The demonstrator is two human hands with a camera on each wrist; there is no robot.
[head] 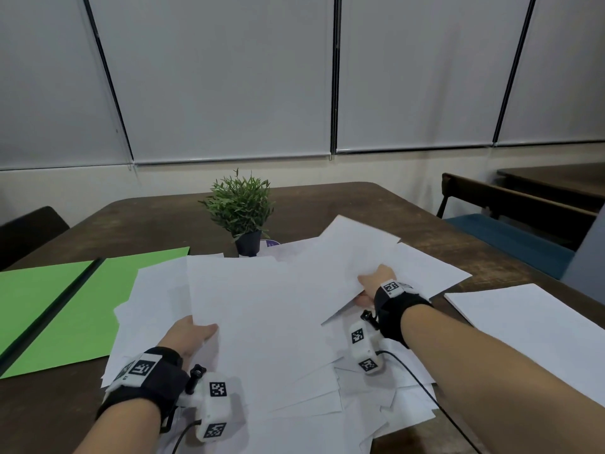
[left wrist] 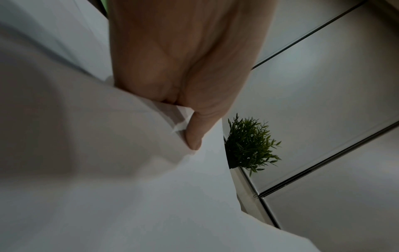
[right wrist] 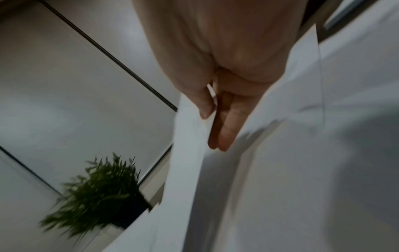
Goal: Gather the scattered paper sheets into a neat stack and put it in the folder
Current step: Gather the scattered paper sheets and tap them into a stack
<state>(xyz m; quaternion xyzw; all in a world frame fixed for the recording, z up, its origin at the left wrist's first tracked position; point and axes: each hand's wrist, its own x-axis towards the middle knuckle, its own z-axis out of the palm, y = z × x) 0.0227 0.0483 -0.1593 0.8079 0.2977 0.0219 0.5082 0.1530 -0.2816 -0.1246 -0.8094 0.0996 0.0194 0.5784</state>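
Across the frame's middle, your left hand [head: 191, 335] and right hand [head: 373, 286] are each pinching loose white paper sheets [head: 271, 309], drawing them together; the open green card folder [head: 75, 309] is waiting at left on the dark wooden table [head: 327, 204].

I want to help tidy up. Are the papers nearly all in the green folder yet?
Not yet. The green folder lies open with nothing in it. The left hand pinches one sheet and the right hand pinches another sheet, so gathering has only begun. Many loose sheets are spread across the table, and a separate sheet lies to the right. Stacking and filing are left.
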